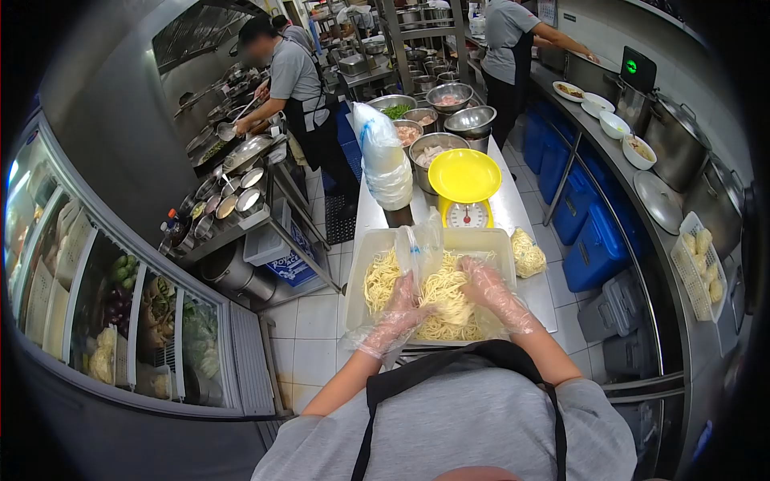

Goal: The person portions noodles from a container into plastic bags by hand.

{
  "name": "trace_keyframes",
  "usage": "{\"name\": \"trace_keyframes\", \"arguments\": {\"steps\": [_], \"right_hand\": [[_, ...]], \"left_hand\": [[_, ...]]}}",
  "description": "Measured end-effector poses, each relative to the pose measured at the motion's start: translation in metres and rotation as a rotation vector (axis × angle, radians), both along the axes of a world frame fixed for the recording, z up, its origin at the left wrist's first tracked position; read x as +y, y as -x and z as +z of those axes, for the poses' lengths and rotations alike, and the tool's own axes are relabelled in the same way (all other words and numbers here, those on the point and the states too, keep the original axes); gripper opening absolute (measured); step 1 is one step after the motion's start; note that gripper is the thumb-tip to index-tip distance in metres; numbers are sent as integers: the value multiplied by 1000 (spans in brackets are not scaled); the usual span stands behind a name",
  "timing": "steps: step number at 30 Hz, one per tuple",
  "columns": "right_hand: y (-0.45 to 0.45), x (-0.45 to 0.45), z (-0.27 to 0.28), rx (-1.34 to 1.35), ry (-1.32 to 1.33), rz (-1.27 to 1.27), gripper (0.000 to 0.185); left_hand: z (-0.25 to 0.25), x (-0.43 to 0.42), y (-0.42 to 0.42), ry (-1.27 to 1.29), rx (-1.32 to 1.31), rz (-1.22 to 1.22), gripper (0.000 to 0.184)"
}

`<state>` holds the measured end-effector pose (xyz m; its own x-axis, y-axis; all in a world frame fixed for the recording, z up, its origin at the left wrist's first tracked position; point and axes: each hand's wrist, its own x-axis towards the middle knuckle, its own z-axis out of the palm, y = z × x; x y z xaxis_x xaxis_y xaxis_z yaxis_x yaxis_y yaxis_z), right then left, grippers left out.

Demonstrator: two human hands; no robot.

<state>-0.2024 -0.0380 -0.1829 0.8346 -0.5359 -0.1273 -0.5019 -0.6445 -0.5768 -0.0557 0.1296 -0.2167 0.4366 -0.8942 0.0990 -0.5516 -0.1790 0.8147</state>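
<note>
Yellow noodles (381,282) fill a pale rectangular tub (508,276) at the front of the steel table. My left hand (399,311), in a clear plastic glove, is in the tub with its fingers against the noodles. From the right, my right hand (488,289), gloved too, has its fingers round a bunch of noodles between the two hands. A clear plastic bag (419,248) hangs over the tub's far rim near my left hand. Just behind the tub stands a scale (468,215) with a yellow dish (464,175).
A tied bag of noodles (528,255) lies right of the tub. Wrapped stacked containers (383,156) and metal bowls (449,97) stand farther back. One person (297,76) works at the left stove, another (507,48) at the right counter. A glass-front fridge (120,321) is at left.
</note>
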Motion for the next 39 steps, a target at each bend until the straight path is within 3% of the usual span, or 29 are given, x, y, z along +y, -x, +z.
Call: {"name": "trace_keyframes", "arguments": {"steps": [3, 5, 6, 8, 10, 12, 16, 18, 19, 21, 22, 23, 24, 27, 29, 31, 32, 34, 35, 37, 39], "right_hand": [[8, -13, -5, -102, 172, 13, 59], [12, -18, -5, -443, -75, 290, 62], [11, -12, -2, -453, -63, 288, 62], [8, 13, 6, -316, 121, 458, 56], [-5, 31, -8, -251, 44, 358, 48], [-11, 29, -8, -195, -14, 259, 41], [-6, 20, 24, -621, -111, 235, 30], [-2, 24, 53, -757, -184, 171, 28], [-1, 26, 68, -676, -265, 134, 28], [-4, 19, 67, -593, -341, 101, 28], [-9, 6, 48, -518, -126, 194, 32], [-9, -1, 36, -438, 87, 286, 36], [-2, -1, 36, -439, 90, 293, 36], [8, 9, 27, -322, 232, 180, 43], [-1, 25, 1, -129, 267, 300, 51], [-15, 28, -20, 20, 362, 327, 45], [-27, 18, -53, -100, 123, 251, 41], [-29, 13, -43, -218, -108, 176, 37], [-23, 7, -37, -344, -12, 255, 33], [-9, 5, 5, -472, 91, 335, 33], [3, -2, 33, -666, -152, 228, 32]], "left_hand": [[71, 5, 17, -210, 141, 21, 105], [51, 9, 5, -88, -35, 53, 109], [39, 10, -1, 19, -200, 86, 112], [28, 2, -4, -55, -202, 72, 114], [7, -3, -2, -146, -192, 61, 116], [1, -17, -3, -63, -254, 67, 109], [39, -22, -5, -27, -74, 65, 101], [58, -19, -6, 446, 133, 123, 96], [74, -16, -9, 454, 128, 116, 96], [101, -11, -18, 345, 10, 12, 101], [101, -9, -20, 351, 7, 16, 101], [98, -6, -22, 169, -44, 39, 105], [93, -2, -24, -14, -92, 63, 109], [58, 6, -30, -45, -200, 134, 115], [32, 3, -34, -83, -238, 121, 116], [2, -8, -27, -212, -510, 129, 110], [1, -11, -22, -213, -509, 133, 110], [9, -18, -12, -122, -402, -21, 103], [14, -16, -12, -120, -403, -18, 103], [26, -12, -17, -147, -147, -43, 103], [31, -3, -26, -199, -212, -5, 105]]}}
